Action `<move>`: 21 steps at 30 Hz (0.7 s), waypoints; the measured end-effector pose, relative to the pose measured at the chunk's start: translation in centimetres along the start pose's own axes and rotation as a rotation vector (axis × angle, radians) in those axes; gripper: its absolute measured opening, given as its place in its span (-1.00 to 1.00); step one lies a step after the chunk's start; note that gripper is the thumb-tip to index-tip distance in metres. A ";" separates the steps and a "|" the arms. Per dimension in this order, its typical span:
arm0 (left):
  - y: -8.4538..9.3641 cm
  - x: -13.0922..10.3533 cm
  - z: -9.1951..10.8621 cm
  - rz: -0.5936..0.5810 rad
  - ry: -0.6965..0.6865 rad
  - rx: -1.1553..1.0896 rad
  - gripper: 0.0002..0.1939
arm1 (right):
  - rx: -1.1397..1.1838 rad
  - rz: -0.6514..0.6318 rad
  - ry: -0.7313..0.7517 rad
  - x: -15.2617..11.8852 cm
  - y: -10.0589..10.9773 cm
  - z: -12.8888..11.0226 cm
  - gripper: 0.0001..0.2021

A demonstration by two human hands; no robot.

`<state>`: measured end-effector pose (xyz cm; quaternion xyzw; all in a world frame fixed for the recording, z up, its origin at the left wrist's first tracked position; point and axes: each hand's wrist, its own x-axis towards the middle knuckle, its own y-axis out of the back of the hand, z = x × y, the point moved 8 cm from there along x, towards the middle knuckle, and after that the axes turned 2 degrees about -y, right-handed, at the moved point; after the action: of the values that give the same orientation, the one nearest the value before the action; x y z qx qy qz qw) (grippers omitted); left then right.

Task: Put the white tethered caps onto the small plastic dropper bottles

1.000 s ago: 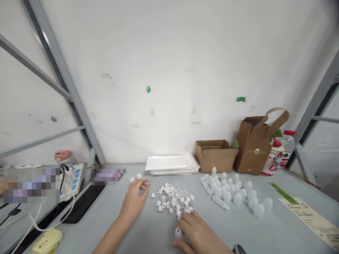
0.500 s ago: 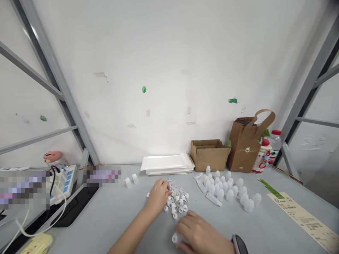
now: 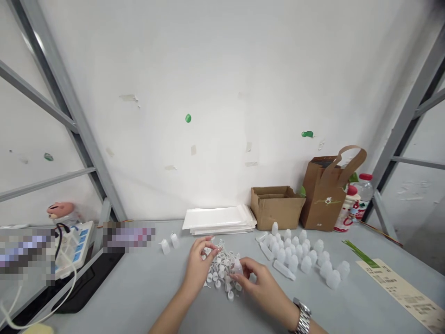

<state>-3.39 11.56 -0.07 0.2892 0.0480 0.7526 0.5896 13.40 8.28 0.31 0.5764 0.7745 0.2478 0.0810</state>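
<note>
My right hand (image 3: pixel 259 280) pinches a small translucent plastic bottle (image 3: pixel 238 266) between thumb and fingers, over the right side of a pile of white caps. The pile of caps (image 3: pixel 218 272), with thin looped strips, lies in the middle of the table. At its left edge my left hand (image 3: pixel 199 265) is closed, with a white cap (image 3: pixel 207 251) between thumb and forefinger. To the right stand several uncapped bottles (image 3: pixel 306 264), and a few lie on their sides. Two capped bottles (image 3: pixel 165 247) stand to the left.
At the back are a stack of white envelopes (image 3: pixel 219 220), a cardboard box (image 3: pixel 278 211), a brown paper bag (image 3: pixel 320 204) and drink bottles (image 3: pixel 363 190). A printed paper strip (image 3: pixel 399 287) lies at right. A power strip (image 3: pixel 78 250) with cables and a black tablet-like slab (image 3: pixel 88 283) are at left.
My right hand has lifted the small bottle from near the table's front up to the caps. My left hand has drawn slightly left, now pinching a cap. The view has shifted a little.
</note>
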 end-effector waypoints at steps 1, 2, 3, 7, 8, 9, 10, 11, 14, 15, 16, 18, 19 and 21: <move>0.1 -0.1 0.1 0.004 0.007 -0.011 -0.84 | 0.030 0.002 -0.019 -0.1 -0.1 0.3 -0.78; 0.1 -0.2 0.2 0.005 0.014 -0.022 -0.84 | 0.061 0.003 -0.039 -0.1 -0.2 0.6 -0.78; 0.1 -0.3 0.3 0.003 0.023 -0.034 -0.84 | 0.091 0.006 -0.060 -0.1 -0.4 0.9 -0.77; -0.2 -0.7 0.4 -0.015 0.074 -0.106 -0.86 | 0.108 0.043 -0.118 0.2 -0.7 1.9 -0.81; -0.4 -0.8 0.4 -0.025 0.087 -0.123 -0.86 | 0.090 0.047 -0.122 0.2 -0.7 1.9 -0.83; -0.6 -0.9 0.4 -0.038 0.100 -0.137 -0.86 | 0.071 0.046 -0.122 0.2 -0.8 1.9 -0.85; -0.9 -1.0 0.4 -0.052 0.112 -0.148 -0.85 | 0.055 0.042 -0.120 0.2 -0.8 1.8 -0.87; -1.0 -1.2 0.4 -0.064 0.124 -0.157 -0.84 | 0.047 0.032 -0.120 0.1 -0.9 1.7 -0.87; -1.5 -1.6 0.5 -0.087 0.151 -0.199 -0.82 | 0.043 0.005 -0.135 -0.1 -1.2 1.3 -0.87; -1.6 -1.7 0.6 -0.095 0.155 -0.225 -0.81 | 0.046 -0.005 -0.143 -0.2 -1.3 1.2 -0.86; -1.8 -1.8 0.7 -0.105 0.159 -0.255 -0.80 | 0.051 -0.016 -0.148 -0.2 -1.4 1.1 -0.85; -2.1 -2.0 0.9 -0.125 0.169 -0.316 -0.78 | 0.058 -0.028 -0.153 -0.2 -1.6 1.1 -0.84; -2.3 -2.1 1.0 -0.134 0.176 -0.340 -0.77 | 0.057 -0.027 -0.156 -0.2 -1.6 1.1 -0.84; -2.4 -2.2 1.2 -0.154 0.187 -0.381 -0.74 | 0.049 -0.011 -0.167 -0.1 -1.4 1.4 -0.85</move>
<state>-0.41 9.96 -0.95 0.0972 -0.0188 0.7242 0.6824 12.83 8.25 -1.57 0.5928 0.7739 0.1794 0.1325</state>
